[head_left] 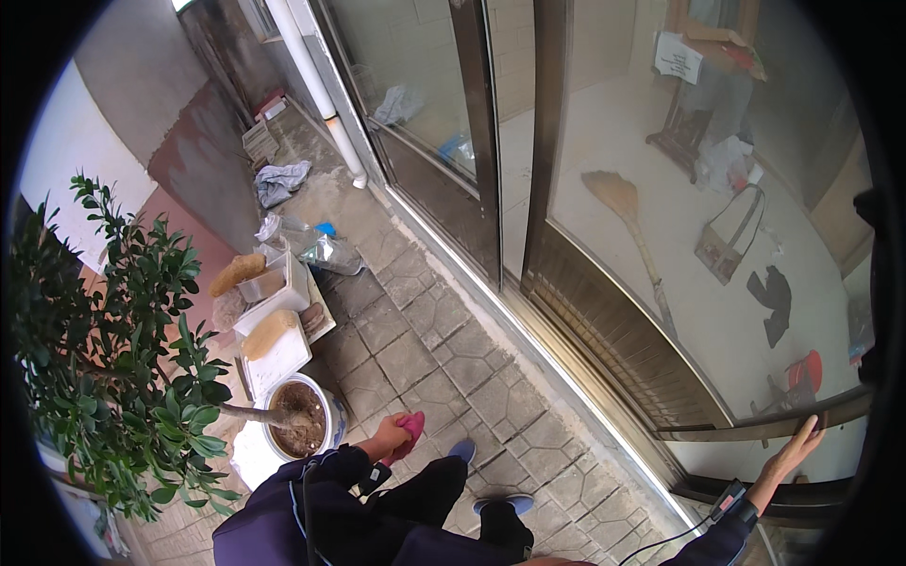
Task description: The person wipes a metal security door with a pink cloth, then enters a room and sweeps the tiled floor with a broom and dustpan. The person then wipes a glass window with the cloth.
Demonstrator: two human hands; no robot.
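Your left hand (387,438) grips pink cloth (410,434), off the glass door (675,274); your right hand (785,458), fingers extended, seemingly touches it.

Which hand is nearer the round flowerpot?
Left: the left hand, gripping pink cloth, is just beside the flowerpot; the right hand is far off, at the glass door.

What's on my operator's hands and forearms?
Both the left hand and right hand are bare. The sleeves are dark navy-purple. A small dark box sits at each wrist; a thin dark cable runs from the right one.
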